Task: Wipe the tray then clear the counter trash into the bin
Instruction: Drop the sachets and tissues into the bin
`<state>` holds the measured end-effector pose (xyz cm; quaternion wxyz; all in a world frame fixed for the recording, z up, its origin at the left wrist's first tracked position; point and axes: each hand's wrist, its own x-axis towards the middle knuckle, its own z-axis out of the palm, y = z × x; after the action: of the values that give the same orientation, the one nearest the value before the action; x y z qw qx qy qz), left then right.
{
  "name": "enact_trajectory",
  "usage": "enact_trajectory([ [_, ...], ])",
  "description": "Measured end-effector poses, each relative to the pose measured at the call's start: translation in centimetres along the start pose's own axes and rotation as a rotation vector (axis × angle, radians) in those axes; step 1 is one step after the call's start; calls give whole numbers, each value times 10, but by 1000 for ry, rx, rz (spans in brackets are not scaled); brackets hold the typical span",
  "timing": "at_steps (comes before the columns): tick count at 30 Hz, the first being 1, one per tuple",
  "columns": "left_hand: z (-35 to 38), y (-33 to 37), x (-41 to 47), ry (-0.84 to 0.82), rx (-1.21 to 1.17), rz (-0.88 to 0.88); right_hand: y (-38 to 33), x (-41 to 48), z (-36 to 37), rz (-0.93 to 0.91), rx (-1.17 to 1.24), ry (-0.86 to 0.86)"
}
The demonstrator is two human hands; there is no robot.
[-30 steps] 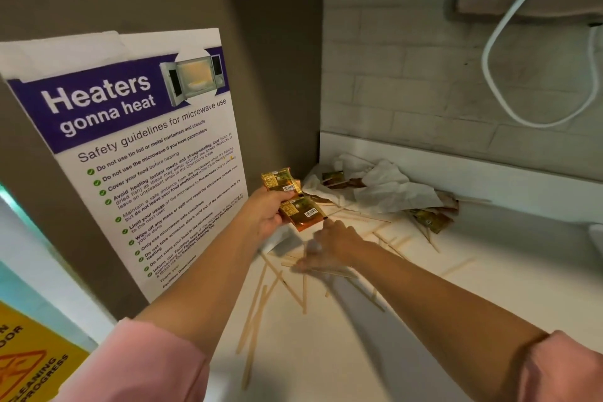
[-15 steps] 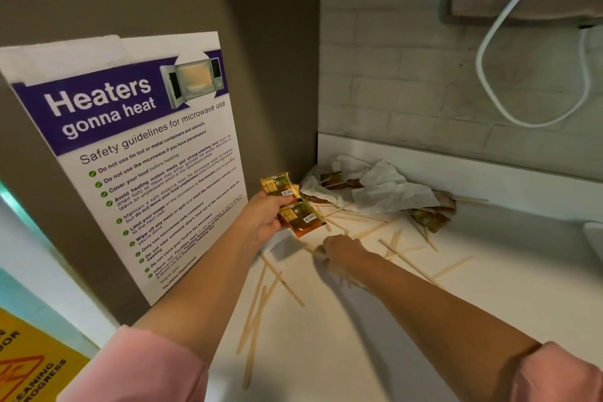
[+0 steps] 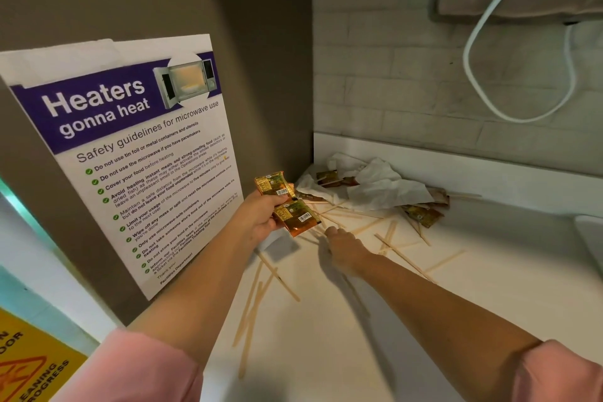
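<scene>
Left hand (image 3: 261,220) gripped two orange sauce packets (image 3: 288,206) between thumb and curled fingers, at eleven o'clock from the right hand (image 3: 342,250). That hand lay knuckles-up on the counter (image 3: 456,320) among scattered wooden stirrers (image 3: 257,297); whether it had pinched any could not be told. A crumpled napkin (image 3: 381,188) sat in the corner at one o'clock. Thin stirrers could likely escape a hasty grab and skid off the near edge, and the fanned packets might slide loose. No bin or tray showed, so no container's contents could be seen.
</scene>
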<state>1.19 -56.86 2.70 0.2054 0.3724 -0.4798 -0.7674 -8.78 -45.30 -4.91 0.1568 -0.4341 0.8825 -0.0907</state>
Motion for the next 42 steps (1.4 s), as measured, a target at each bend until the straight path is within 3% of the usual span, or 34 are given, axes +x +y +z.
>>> enact_trajectory([
  [9,9,-9,-11,-11,4,-14,12,-6,-39,64,777,119],
  [18,30,-28,-33,-28,61,10,-1,-28,-74,69,1043,72],
  [21,43,-40,-43,-50,63,39,-6,-44,-74,34,1029,42],
  [31,78,-78,-79,-28,56,76,10,-98,-68,65,623,31],
  [42,97,-97,-120,-208,12,29,34,-145,-56,110,573,172],
])
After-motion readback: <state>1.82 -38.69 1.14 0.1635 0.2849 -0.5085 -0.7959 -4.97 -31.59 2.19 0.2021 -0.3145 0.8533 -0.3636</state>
